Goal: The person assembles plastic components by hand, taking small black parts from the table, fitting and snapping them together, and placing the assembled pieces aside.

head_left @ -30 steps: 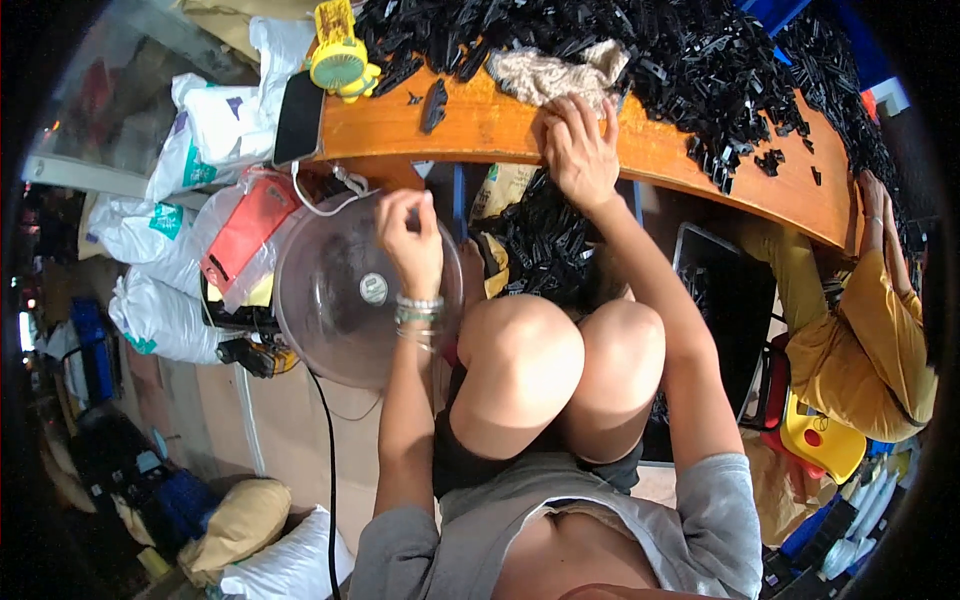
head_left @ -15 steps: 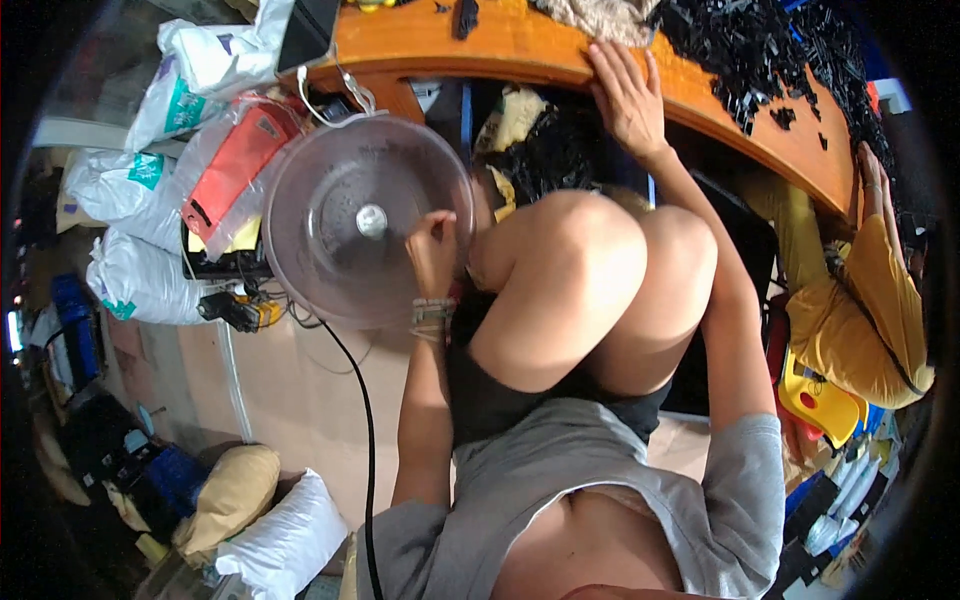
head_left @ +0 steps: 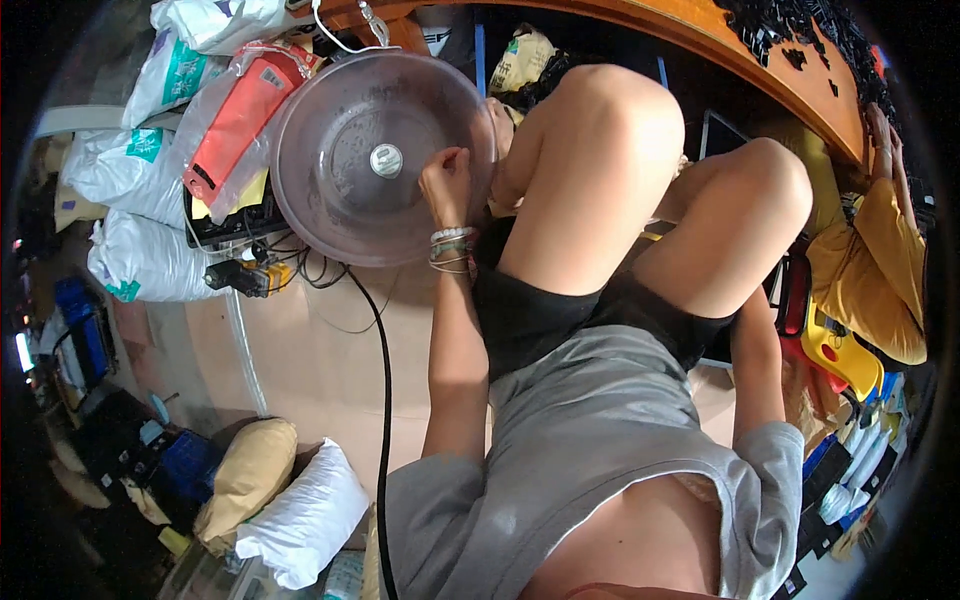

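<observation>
My left hand (head_left: pixel 447 185), with bracelets at its wrist, is over the right side of a clear plastic basin (head_left: pixel 330 215). Its fingers are curled in; whatever they may hold is hidden. A round pale disc (head_left: pixel 385 160) shows at the middle of the basin's bottom. My right forearm (head_left: pixel 757 370) passes down behind my right thigh, and my leg hides that hand. Both my knees are raised and spread apart.
A wooden table (head_left: pixel 690 50) with black plastic pieces (head_left: pixel 790 35) crosses the top. White sacks (head_left: pixel 150 255) and a red package (head_left: pixel 240 130) lie left of the basin. A black cable (head_left: pixel 387 430) runs along the floor. Another person in yellow (head_left: pixel 870 270) sits at right.
My right hand has left the table edge and dropped behind my leg. My knees have moved apart. The view has shifted; my left hand stays curled over the basin.
</observation>
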Tool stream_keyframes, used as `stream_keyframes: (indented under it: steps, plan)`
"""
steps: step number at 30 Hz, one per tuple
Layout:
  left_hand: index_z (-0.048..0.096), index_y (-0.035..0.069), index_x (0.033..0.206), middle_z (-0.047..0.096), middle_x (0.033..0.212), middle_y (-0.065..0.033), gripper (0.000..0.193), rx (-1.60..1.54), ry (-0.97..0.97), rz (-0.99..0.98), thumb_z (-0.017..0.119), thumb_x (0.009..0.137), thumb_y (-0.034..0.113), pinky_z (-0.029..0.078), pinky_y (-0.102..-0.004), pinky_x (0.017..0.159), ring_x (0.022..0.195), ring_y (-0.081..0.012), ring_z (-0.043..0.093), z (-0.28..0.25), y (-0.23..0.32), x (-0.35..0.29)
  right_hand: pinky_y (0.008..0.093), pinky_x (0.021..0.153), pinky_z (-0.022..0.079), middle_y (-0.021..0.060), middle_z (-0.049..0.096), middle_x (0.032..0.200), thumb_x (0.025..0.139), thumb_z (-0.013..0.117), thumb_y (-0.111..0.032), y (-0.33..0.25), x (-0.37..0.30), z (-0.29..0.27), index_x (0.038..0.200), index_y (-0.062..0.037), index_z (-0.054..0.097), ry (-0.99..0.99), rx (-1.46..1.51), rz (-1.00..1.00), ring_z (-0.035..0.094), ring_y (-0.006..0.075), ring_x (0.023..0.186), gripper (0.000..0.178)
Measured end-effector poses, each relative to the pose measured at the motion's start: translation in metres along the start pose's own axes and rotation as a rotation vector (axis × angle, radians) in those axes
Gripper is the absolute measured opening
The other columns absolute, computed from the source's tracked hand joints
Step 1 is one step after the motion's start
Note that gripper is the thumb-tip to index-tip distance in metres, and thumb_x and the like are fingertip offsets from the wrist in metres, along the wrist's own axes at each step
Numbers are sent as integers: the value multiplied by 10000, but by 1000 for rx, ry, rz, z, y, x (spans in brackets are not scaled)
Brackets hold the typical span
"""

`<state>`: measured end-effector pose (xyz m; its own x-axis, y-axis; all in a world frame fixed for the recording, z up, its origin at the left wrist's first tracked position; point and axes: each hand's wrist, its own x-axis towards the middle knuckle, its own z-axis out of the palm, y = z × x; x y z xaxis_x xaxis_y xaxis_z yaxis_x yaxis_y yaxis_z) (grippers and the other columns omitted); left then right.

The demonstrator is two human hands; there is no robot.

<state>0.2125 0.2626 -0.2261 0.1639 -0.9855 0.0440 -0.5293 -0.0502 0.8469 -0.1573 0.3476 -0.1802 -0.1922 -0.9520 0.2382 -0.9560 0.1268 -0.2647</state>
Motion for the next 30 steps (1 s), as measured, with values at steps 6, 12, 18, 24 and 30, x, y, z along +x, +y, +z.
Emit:
stream_keyframes:
  steps: [6, 12, 18, 24, 30]
  plan:
    - [703, -30, 914, 698, 848, -194, 216, -66, -2, -97, 700, 817, 162, 519, -380, 711, 764, -312, 683, 5, 4, -6, 413, 1028, 386, 126, 523, 1329, 928, 595, -168, 7, -44, 0, 1330, -98, 511, -106, 265, 261, 505, 264, 1210, 417]
    - [711, -5, 956, 711, 830, -176, 233, -83, -34, -7, 697, 861, 208, 510, -334, 679, 711, -217, 669, 19, -2, -5, 398, 991, 413, 128, 561, 1265, 931, 595, -167, 29, -63, 12, 1288, -79, 540, -169, 575, 509, 541, 252, 1145, 372]
    - [706, -22, 936, 705, 793, -121, 226, -190, -29, 36, 677, 879, 194, 495, -300, 675, 725, -148, 636, 36, 54, 27, 384, 954, 439, 131, 600, 1202, 934, 595, -165, 45, -110, 11, 1247, -59, 570, -189, 903, 709, 578, 240, 1080, 331]
    - [658, -42, 813, 640, 716, -68, 153, -515, 67, 469, 648, 894, 88, 455, -282, 608, 626, -128, 557, 45, 193, 116, 369, 917, 465, 134, 638, 1138, 937, 595, -164, 53, -121, 39, 1205, -40, 600, -153, 1236, 860, 614, 228, 1015, 295]
    - [576, -41, 755, 554, 670, -131, 161, -259, -108, 763, 644, 865, 56, 416, -320, 560, 578, -246, 539, 61, 269, 205, 272, 723, 484, 66, 677, 810, 945, 595, -137, 27, -3, -16, 954, 26, 678, -118, 1283, 656, 617, 128, 745, 183]
